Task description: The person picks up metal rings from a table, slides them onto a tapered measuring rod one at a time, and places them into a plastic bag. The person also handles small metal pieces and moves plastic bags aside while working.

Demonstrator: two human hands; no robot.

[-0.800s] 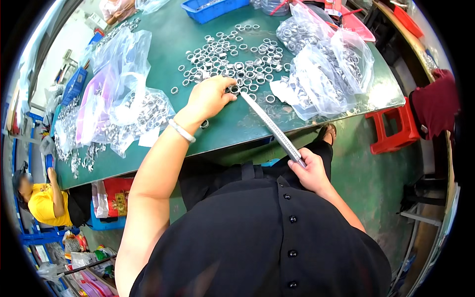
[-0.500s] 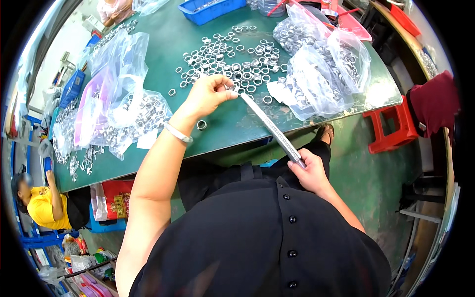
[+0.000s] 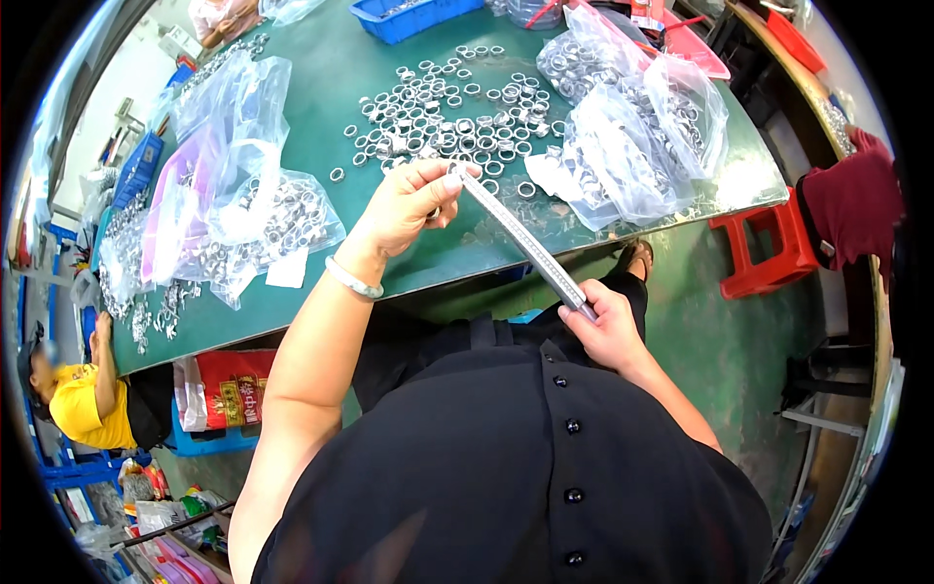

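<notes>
1. Grey metal makes up the tapered rod (image 3: 525, 241), which slants from our lap up to the near edge of the green table (image 3: 326, 102); its thick end is low and its thin tip reaches over the tabletop.
2. Our right hand (image 3: 607, 329) grips that thick end, fingers curled round it and thumb laid along it.
3. Our left hand (image 3: 401, 212) is at the thin tip, thumb and forefinger pinching a small ring (image 3: 454, 168) there; we cannot tell whether it sits around the tip or only against it.
4. Our other left fingers are bent under the palm, with something shiny beside them, too small for us to make out.
5. Just beyond this hand we have loose silver rings (image 3: 463, 127) scattered over the table.
6. To our right lie clear plastic bags (image 3: 628, 161) filled with more metal pieces; to our left, a clear bag (image 3: 258, 83) drapes over a lilac container (image 3: 159, 219).
7. Farther back we see a blue tray (image 3: 413, 24). Below the right corner stands a red stool (image 3: 767, 268), and a co-worker in a yellow shirt (image 3: 86, 409) is at far left.
</notes>
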